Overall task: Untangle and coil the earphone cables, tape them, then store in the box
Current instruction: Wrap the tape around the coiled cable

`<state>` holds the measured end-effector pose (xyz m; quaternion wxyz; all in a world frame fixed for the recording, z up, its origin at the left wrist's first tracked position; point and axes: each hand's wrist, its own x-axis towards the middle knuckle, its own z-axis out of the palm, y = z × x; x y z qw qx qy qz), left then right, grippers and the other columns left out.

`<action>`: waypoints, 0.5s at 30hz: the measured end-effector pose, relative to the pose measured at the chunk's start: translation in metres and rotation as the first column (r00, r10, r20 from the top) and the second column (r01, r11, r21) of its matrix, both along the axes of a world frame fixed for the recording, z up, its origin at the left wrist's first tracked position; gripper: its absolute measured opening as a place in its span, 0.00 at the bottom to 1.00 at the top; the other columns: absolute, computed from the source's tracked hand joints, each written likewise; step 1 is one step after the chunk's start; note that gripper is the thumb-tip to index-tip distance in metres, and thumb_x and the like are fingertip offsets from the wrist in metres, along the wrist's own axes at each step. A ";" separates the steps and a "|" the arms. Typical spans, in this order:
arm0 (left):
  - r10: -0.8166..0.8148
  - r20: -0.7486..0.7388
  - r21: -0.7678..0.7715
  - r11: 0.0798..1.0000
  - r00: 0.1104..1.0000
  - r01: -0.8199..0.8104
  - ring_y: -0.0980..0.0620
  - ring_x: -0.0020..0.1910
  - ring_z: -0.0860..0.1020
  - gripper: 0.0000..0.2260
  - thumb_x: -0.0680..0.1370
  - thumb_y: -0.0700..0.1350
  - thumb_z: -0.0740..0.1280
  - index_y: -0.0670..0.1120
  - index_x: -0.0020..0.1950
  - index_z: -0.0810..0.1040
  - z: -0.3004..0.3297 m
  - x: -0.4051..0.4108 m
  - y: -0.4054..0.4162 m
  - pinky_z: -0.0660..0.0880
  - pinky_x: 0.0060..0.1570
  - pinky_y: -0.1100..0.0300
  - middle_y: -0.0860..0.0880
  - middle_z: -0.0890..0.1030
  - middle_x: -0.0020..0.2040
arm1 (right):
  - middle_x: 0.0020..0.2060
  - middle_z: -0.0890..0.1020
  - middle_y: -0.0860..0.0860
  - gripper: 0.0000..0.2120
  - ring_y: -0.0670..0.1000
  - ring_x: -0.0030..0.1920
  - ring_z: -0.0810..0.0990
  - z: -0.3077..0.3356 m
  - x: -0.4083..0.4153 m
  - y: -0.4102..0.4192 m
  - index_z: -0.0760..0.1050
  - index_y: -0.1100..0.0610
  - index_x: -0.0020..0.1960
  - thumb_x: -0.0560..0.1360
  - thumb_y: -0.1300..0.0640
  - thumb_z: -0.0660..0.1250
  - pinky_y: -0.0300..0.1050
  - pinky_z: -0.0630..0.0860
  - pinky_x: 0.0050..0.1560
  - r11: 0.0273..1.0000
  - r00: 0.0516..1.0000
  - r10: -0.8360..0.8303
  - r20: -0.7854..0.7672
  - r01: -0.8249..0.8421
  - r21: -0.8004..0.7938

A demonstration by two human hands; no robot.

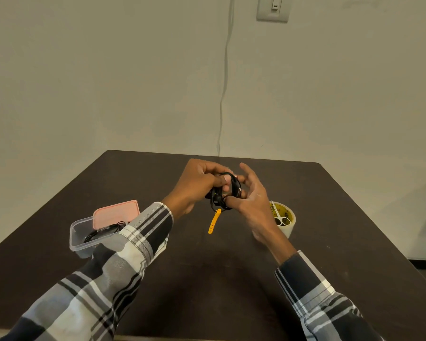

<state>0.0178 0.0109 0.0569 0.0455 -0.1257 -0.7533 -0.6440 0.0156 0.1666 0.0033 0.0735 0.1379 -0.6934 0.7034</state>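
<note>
A black earphone cable bundle (225, 191) is held above the middle of the dark table (207, 279). My left hand (194, 185) grips it from the left with curled fingers and thumb. My right hand (252, 195) holds its right side, thumb and lower fingers on the cable, upper fingers spread. A yellow strap (214, 221) hangs down from the bundle. A clear plastic box (79, 239) at the left holds another coiled black cable (103, 232). A roll of clear tape (287, 221) stands to the right of my right hand.
A pink lid (116, 212) leans behind the box. Small white scissors (279, 216) lie on top of the tape roll. The table's far edge meets a plain wall with a white wire (223, 99) running down it.
</note>
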 end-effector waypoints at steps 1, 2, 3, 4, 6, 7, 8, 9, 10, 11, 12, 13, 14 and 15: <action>-0.004 0.021 0.043 0.999 1.000 0.003 0.55 0.33 0.81 0.06 0.76 0.34 0.71 0.40 0.51 0.85 0.000 0.000 0.000 0.78 0.37 0.65 0.46 0.84 0.35 | 0.59 0.78 0.51 0.43 0.49 0.51 0.86 0.000 0.001 0.000 0.59 0.53 0.79 0.70 0.74 0.71 0.41 0.82 0.47 1.000 1.000 0.007 -0.002 -0.007 -0.022; -0.004 0.035 0.072 0.997 0.999 0.002 0.55 0.31 0.80 0.06 0.75 0.34 0.71 0.39 0.50 0.85 0.001 -0.001 0.000 0.78 0.36 0.65 0.46 0.84 0.36 | 0.60 0.78 0.52 0.43 0.50 0.51 0.86 0.001 0.001 0.000 0.59 0.53 0.79 0.70 0.74 0.71 0.42 0.82 0.48 0.999 1.000 0.014 -0.004 -0.014 -0.046; -0.004 0.041 0.085 0.996 0.999 0.000 0.55 0.30 0.79 0.06 0.75 0.34 0.71 0.40 0.50 0.85 0.001 -0.001 0.001 0.78 0.36 0.64 0.46 0.85 0.37 | 0.60 0.78 0.53 0.43 0.51 0.51 0.86 0.001 0.002 -0.001 0.59 0.53 0.79 0.70 0.74 0.72 0.42 0.82 0.48 0.997 1.000 0.021 -0.004 -0.021 -0.071; -0.001 0.041 0.084 0.996 0.999 -0.003 0.56 0.29 0.78 0.05 0.76 0.34 0.71 0.40 0.49 0.85 0.001 -0.002 0.001 0.77 0.34 0.64 0.46 0.85 0.37 | 0.61 0.78 0.53 0.44 0.52 0.52 0.86 0.002 0.002 -0.001 0.59 0.53 0.79 0.70 0.73 0.74 0.41 0.82 0.48 0.995 1.000 0.028 -0.001 -0.028 -0.097; 0.007 0.015 0.059 0.998 1.000 -0.008 0.57 0.28 0.74 0.05 0.76 0.35 0.71 0.40 0.49 0.85 0.002 -0.003 0.000 0.74 0.31 0.65 0.46 0.84 0.37 | 0.63 0.78 0.53 0.46 0.54 0.54 0.86 0.004 0.003 0.000 0.60 0.52 0.79 0.68 0.70 0.78 0.41 0.82 0.48 0.988 0.999 0.040 0.006 -0.039 -0.148; 0.012 -0.007 0.037 0.999 1.000 -0.012 0.58 0.27 0.73 0.05 0.77 0.35 0.70 0.40 0.49 0.85 0.002 -0.004 -0.001 0.73 0.30 0.66 0.47 0.84 0.36 | 0.63 0.79 0.53 0.47 0.54 0.54 0.86 0.006 0.004 0.001 0.60 0.52 0.79 0.67 0.69 0.78 0.41 0.82 0.49 0.985 0.999 0.047 0.006 -0.045 -0.168; 0.015 -0.035 0.008 1.000 0.999 -0.015 0.59 0.27 0.73 0.05 0.77 0.36 0.70 0.40 0.49 0.85 0.003 -0.004 -0.001 0.72 0.30 0.66 0.47 0.84 0.37 | 0.63 0.79 0.53 0.47 0.55 0.54 0.86 0.007 0.004 0.002 0.60 0.52 0.79 0.67 0.68 0.79 0.42 0.82 0.49 0.982 0.999 0.052 0.003 -0.051 -0.183; 0.019 -0.065 -0.025 0.999 0.998 -0.020 0.59 0.28 0.75 0.05 0.78 0.36 0.69 0.40 0.49 0.85 0.004 -0.004 -0.001 0.71 0.30 0.67 0.46 0.84 0.37 | 0.62 0.79 0.53 0.47 0.55 0.54 0.86 0.009 0.005 0.003 0.60 0.52 0.79 0.66 0.67 0.79 0.42 0.82 0.50 0.979 0.998 0.057 -0.002 -0.057 -0.196; 0.021 -0.095 -0.055 0.998 0.995 -0.026 0.60 0.29 0.76 0.05 0.78 0.36 0.69 0.40 0.49 0.85 0.005 -0.004 -0.001 0.70 0.30 0.68 0.44 0.85 0.38 | 0.62 0.79 0.54 0.47 0.54 0.55 0.85 0.012 0.005 0.004 0.60 0.52 0.78 0.66 0.65 0.79 0.43 0.81 0.51 0.976 0.998 0.055 -0.006 -0.055 -0.211; 0.021 -0.125 -0.080 0.996 0.992 -0.031 0.61 0.30 0.76 0.05 0.78 0.36 0.68 0.39 0.49 0.84 0.005 -0.003 0.000 0.70 0.30 0.70 0.43 0.85 0.38 | 0.62 0.80 0.54 0.46 0.54 0.56 0.85 0.015 0.006 0.005 0.61 0.52 0.78 0.65 0.63 0.78 0.45 0.81 0.52 0.972 0.999 0.040 -0.009 -0.041 -0.230; 0.024 -0.151 -0.101 0.994 0.988 -0.040 0.62 0.29 0.76 0.05 0.78 0.35 0.68 0.38 0.50 0.84 0.005 -0.003 0.000 0.69 0.31 0.72 0.43 0.84 0.38 | 0.61 0.80 0.53 0.44 0.53 0.56 0.84 0.020 0.007 0.006 0.62 0.53 0.77 0.66 0.61 0.77 0.46 0.81 0.53 0.968 1.000 0.010 -0.013 -0.013 -0.249; 0.029 -0.172 -0.125 0.991 0.985 -0.051 0.64 0.28 0.76 0.05 0.78 0.35 0.68 0.37 0.50 0.83 0.005 -0.003 0.000 0.69 0.32 0.74 0.44 0.84 0.37 | 0.60 0.80 0.52 0.42 0.51 0.55 0.84 0.024 0.008 0.008 0.63 0.53 0.77 0.66 0.59 0.77 0.48 0.80 0.54 0.963 0.999 -0.028 -0.022 0.021 -0.270; 0.034 -0.188 -0.154 0.986 0.982 -0.064 0.65 0.28 0.76 0.04 0.79 0.35 0.68 0.37 0.50 0.83 0.005 -0.003 0.000 0.69 0.32 0.75 0.45 0.84 0.37 | 0.58 0.80 0.51 0.40 0.49 0.54 0.83 0.029 0.009 0.011 0.64 0.54 0.76 0.67 0.58 0.76 0.50 0.80 0.55 0.954 0.997 -0.069 -0.037 0.055 -0.295; 0.037 -0.201 -0.184 0.980 0.979 -0.075 0.64 0.29 0.77 0.04 0.79 0.36 0.68 0.38 0.50 0.82 0.005 -0.003 0.000 0.69 0.34 0.73 0.46 0.84 0.37 | 0.56 0.81 0.50 0.37 0.48 0.54 0.83 0.034 0.010 0.014 0.66 0.54 0.75 0.68 0.58 0.75 0.52 0.80 0.56 0.942 0.993 -0.108 -0.055 0.084 -0.324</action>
